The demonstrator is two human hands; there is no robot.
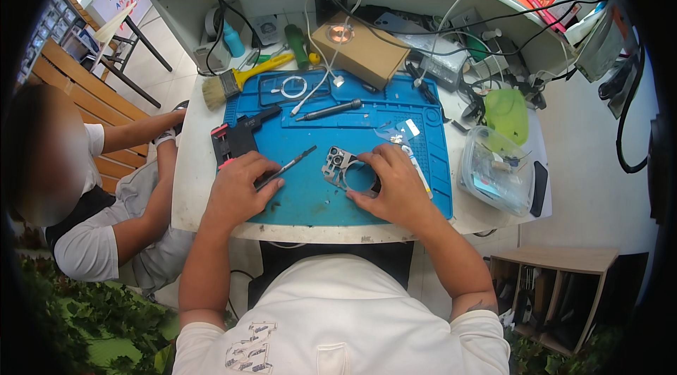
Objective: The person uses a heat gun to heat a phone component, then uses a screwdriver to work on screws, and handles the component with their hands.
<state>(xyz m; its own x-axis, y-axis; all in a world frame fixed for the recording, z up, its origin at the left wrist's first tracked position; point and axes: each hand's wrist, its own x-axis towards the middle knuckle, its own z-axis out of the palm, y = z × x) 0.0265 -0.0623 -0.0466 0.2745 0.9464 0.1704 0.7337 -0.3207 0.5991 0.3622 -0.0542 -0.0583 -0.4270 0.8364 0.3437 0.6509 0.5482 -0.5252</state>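
Observation:
My left hand (243, 183) grips a slim, pen-like metal tool (288, 165) with a dark end, held low over the blue repair mat (296, 202). Its exact kind is too small to tell. In my right hand (396, 181), thumb and fingers close around a grey metal phone bracket (337, 161) with round camera openings and a large ring-shaped part. The bracket is just right of the tool, apart from it. Left of my left hand lies a black and red clamp-like tool (240, 137). A dark screwdriver (330, 110) rests farther back on the mat.
A yellow-handled brush (243, 80), a cardboard box (361, 49) and a green bottle (297, 46) stand behind. Cables hang across the back. At right are a clear plastic container (497, 172) and a green box (505, 115). Another person (134, 220) sits at left.

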